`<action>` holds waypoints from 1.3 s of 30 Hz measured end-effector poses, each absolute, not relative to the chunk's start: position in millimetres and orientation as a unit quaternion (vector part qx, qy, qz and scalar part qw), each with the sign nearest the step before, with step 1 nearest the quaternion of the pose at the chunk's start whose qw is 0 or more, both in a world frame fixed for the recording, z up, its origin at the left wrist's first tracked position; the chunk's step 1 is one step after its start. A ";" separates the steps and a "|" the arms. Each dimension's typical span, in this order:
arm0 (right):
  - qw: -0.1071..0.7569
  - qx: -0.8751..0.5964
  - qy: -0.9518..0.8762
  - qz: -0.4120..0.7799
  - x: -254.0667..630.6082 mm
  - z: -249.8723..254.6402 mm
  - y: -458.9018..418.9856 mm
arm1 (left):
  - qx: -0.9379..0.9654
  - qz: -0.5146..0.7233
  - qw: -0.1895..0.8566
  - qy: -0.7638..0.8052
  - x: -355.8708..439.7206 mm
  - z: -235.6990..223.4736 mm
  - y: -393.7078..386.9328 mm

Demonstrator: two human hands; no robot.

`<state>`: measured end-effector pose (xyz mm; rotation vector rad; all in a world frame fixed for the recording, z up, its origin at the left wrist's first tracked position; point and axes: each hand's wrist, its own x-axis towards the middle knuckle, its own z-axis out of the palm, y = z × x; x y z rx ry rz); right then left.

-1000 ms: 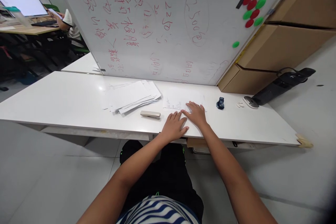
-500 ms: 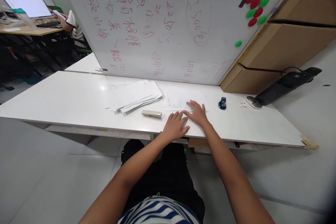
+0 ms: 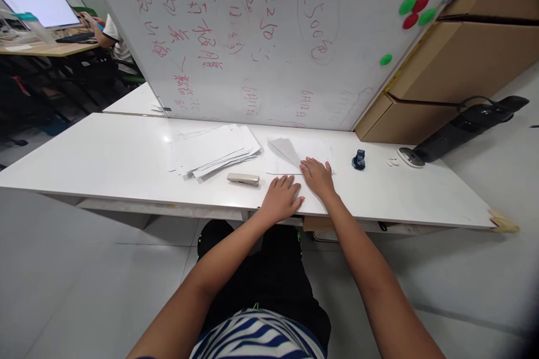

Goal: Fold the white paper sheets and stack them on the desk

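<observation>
My left hand [image 3: 281, 199] lies flat near the desk's front edge, fingers stretched out and holding nothing. Just to its right, my right hand [image 3: 319, 178] rests over a small pile of white paper [image 3: 316, 150]. Its thumb side meets the corner of a top sheet [image 3: 285, 151], whose left part is lifted and curled over toward the right, showing a pale underside. The exact grip is partly hidden by the fingers. A light grey stapler [image 3: 243, 179] lies left of my left hand. Behind it is a larger, unevenly fanned stack of paper [image 3: 219, 148].
A whiteboard [image 3: 269, 67] with red writing and magnets stands along the back of the white desk [image 3: 105, 162]. To the right are a dark blue small object [image 3: 359, 160], a mouse [image 3: 411, 157], a black bottle [image 3: 463, 126] and cardboard boxes [image 3: 471, 64]. Another person's arm [image 3: 103, 39] shows far left.
The printed sheet's left side has been lifted and curled rightward by my right hand. My left hand has stayed nearly in place. The view has tilted slightly.
</observation>
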<state>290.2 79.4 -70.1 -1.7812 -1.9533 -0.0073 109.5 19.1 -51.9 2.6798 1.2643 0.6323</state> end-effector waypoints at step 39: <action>0.261 -0.603 -0.754 -0.010 289.9 -62.4 74.9 | 0.848 0.222 0.082 0.474 112.2 -48.8 19.9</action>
